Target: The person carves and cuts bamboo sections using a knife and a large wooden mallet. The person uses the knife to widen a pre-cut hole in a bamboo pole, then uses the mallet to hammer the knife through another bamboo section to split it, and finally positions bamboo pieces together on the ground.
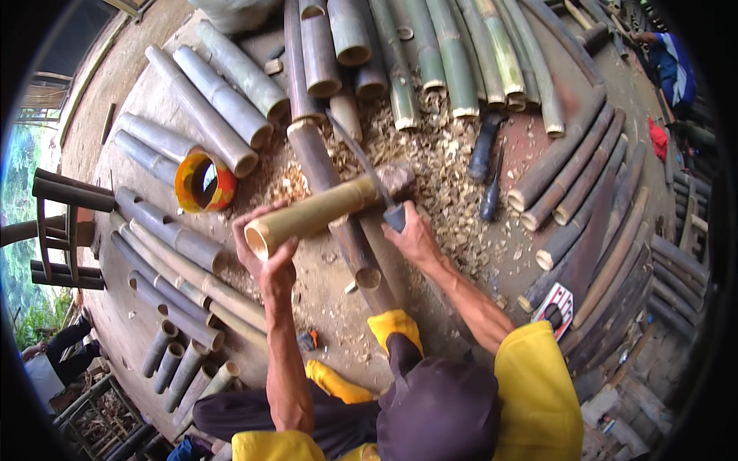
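Note:
A short, pale yellow bamboo tube (315, 207) lies tilted across a dark bamboo pole (315, 157), its hollow cut end toward the left. My left hand (267, 257) grips it near that end, the thumb below the opening. My right hand (415, 237) is closed around the dark handle of a knife (355, 147). The knife's long, slightly curved blade runs up and left across the tube near its far end. Wood shavings (442, 173) are scattered on the ground around the pole.
Bamboo tubes (211, 104) lie on the left, with green poles (459, 69) beyond and dark poles (561, 157) on the right. A yellow-orange ring (221, 183) stands at left. Two dark-handled tools (483, 146) lie on the right. Other people (676, 73) are at the edges.

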`<act>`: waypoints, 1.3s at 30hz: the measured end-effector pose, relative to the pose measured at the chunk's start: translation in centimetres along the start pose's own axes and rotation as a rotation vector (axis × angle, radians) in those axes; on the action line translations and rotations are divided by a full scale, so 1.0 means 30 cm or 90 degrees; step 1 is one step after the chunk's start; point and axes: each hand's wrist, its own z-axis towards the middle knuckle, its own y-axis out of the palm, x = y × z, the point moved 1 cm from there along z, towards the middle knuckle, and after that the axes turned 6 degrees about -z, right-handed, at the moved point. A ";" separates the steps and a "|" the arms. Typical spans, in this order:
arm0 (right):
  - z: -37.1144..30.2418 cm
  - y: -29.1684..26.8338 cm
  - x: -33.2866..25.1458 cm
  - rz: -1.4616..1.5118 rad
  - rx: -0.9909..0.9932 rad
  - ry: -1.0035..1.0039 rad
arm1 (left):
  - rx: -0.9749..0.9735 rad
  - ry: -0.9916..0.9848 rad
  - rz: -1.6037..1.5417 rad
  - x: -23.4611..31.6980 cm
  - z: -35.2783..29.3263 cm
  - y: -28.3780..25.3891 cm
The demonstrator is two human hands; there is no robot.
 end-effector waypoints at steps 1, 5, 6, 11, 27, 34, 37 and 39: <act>-0.019 -0.036 -0.063 0.045 0.011 -0.019 | 0.005 -0.004 0.011 0.020 -0.013 -0.015; -0.031 -0.072 -0.133 0.185 0.257 -0.094 | -0.018 0.010 -0.014 0.000 -0.028 -0.032; -0.022 -0.009 -0.020 0.220 0.250 -0.142 | -0.037 0.018 -0.022 -0.008 -0.017 -0.005; -0.014 -0.017 0.015 0.040 -0.070 0.066 | -0.028 0.023 0.020 0.004 -0.020 -0.060; -0.031 0.025 0.021 0.200 0.106 -0.047 | -0.156 0.070 0.275 0.033 -0.007 -0.146; -0.049 0.042 0.078 0.025 -0.126 0.099 | -0.065 -0.123 0.351 0.140 -0.003 0.022; -0.041 -0.019 -0.035 0.126 -0.029 0.042 | -0.049 -0.023 0.377 0.129 0.003 -0.046; -0.036 -0.110 -0.157 0.139 0.055 -0.016 | -0.069 -0.036 0.393 0.112 -0.009 -0.088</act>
